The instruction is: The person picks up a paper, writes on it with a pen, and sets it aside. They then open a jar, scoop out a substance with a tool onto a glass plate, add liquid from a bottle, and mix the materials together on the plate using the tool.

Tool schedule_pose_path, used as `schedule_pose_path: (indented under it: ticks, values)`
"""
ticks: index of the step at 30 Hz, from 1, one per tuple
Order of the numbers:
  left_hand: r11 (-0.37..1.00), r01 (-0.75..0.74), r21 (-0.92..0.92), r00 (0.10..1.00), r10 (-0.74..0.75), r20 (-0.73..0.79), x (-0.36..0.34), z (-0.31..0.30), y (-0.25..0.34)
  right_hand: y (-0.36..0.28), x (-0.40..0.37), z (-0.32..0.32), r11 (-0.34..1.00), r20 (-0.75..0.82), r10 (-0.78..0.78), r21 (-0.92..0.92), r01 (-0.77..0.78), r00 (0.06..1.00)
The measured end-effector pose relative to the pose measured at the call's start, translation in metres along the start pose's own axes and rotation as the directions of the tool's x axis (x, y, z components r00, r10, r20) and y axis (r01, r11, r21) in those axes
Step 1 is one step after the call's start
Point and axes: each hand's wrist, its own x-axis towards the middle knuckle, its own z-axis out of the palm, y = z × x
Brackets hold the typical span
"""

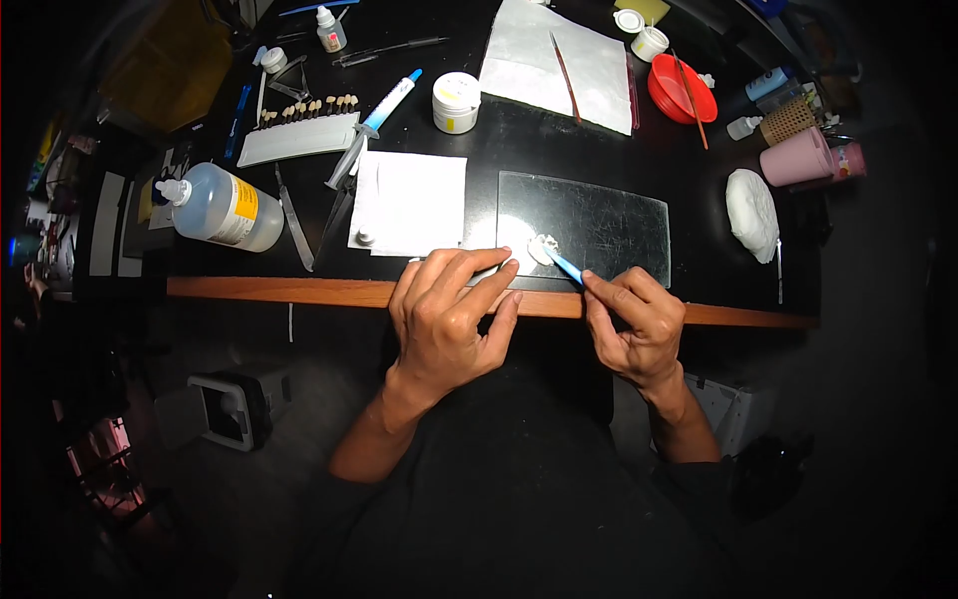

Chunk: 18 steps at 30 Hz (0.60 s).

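A clear glass slab (609, 215) lies at the front of the black table, with a small mound of white paste (542, 249) near its lower left. Pinched between the thumb and fingers of my right hand (639, 324) is a slim blue-and-white mixing stick (566, 266), its tip in the paste. My left hand (449, 314) has its fingers stretched out, fingertips at the slab's lower left corner beside the paste, thumb apart from them near the wooden edge. A bright light spot falls under those fingertips. A white paper pad (414, 205) lies just beyond the left hand.
Left stand a large liquid bottle (228, 208), a tooth shade guide (299, 140), metal tweezers (294, 220) and a syringe (374, 128). Farther back are a white jar (456, 103), a paper sheet (559, 65) with a brush, and a red bowl (683, 92). A white lump (751, 215) sits right.
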Motion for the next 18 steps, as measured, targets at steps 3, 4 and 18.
schedule_pose_path:
  ticks: [3,4,18]
  values:
    - [1.0,-0.002,-0.004,1.0,0.002,-0.01,0.001,0.0,0.0,0.002,0.001,-0.004,1.0,0.017,-0.001,0.011,0.001,1.0]
    - [1.0,0.0,-0.009,1.0,0.0,-0.009,0.001,-0.001,0.0,0.001,0.001,-0.005,1.0,0.013,-0.005,0.014,0.005,1.0]
    - [1.0,0.002,-0.007,1.0,-0.002,-0.008,-0.001,0.0,-0.001,-0.004,0.006,-0.003,1.0,0.026,-0.005,0.017,0.005,1.0]
